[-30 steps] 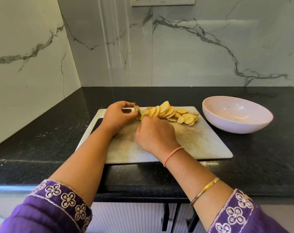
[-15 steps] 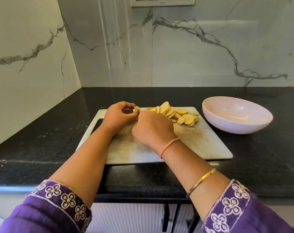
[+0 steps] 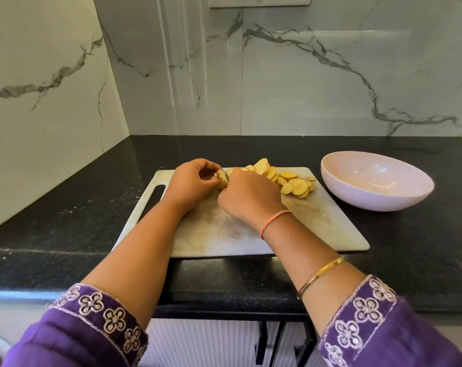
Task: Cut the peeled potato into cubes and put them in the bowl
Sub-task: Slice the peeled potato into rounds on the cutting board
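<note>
Pinching the uncut potato piece (image 3: pixel 221 181) at frame centre, the left hand (image 3: pixel 193 182) curls its fingers round it on the white cutting board (image 3: pixel 219 234). The right hand (image 3: pixel 249 198) is clenched round a knife (image 3: pixel 224 174), with only a sliver of blade showing against the piece. Round potato slices (image 3: pixel 290 181) lie heaped just right of the hands, and the pink bowl (image 3: pixel 370 200) stands on the black counter (image 3: pixel 66 207) right of the board.

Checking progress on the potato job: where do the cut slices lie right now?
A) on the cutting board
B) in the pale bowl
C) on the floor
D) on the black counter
A: the slices lie piled on the cutting board, and the bowl beside it holds no potato.
</note>
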